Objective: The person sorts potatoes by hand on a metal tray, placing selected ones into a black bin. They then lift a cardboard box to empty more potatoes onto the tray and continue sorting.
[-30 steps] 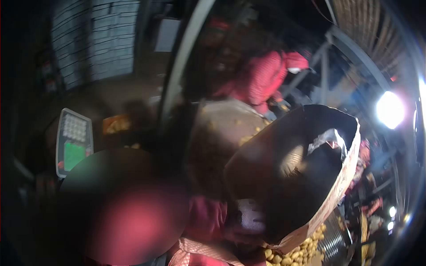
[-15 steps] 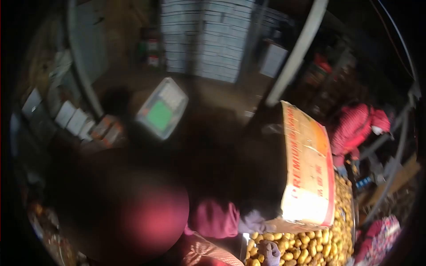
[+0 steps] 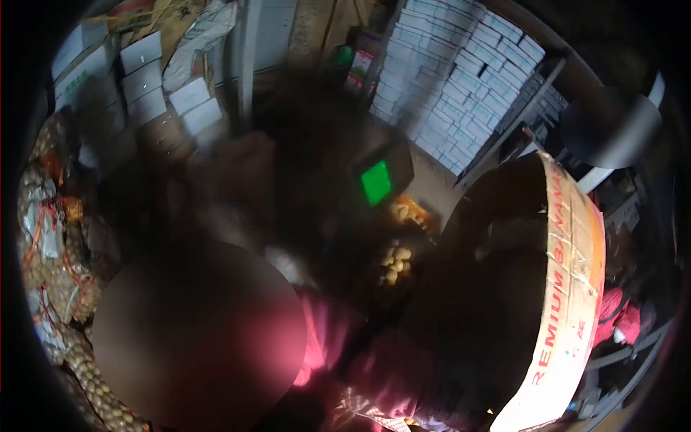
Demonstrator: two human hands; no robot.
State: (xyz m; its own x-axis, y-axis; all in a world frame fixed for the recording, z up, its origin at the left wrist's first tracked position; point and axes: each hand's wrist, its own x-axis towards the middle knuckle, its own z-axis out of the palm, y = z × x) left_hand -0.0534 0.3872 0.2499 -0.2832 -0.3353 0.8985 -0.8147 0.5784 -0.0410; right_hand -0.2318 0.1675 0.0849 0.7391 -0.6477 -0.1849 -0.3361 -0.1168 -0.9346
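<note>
A pale, blurred shape that looks like my gloved left hand (image 3: 286,266) reaches forward from a maroon sleeve (image 3: 331,335); its fingers are smeared and in shadow. Several potatoes (image 3: 396,263) lie in the dark to its right. My right sleeve (image 3: 392,374) is low in the middle, beside a cardboard banana box (image 3: 568,288). Of my right hand, only a greyish patch (image 3: 434,423) may show at the bottom edge; its fingers are hidden. Beyond the potatoes a lit green panel (image 3: 376,183) glows on a dark block-like object.
White cartons (image 3: 453,79) are stacked high at the back. More white boxes (image 3: 147,86) stand at the left. Filled net sacks (image 3: 79,288) line the left edge. A person in red (image 3: 617,317) is at the far right, behind the banana box. A large blurred disc covers the lower left.
The view has swung left. My hands have left the potato heap, which has mostly dropped out of sight. The banana box now appears larger and farther right.
</note>
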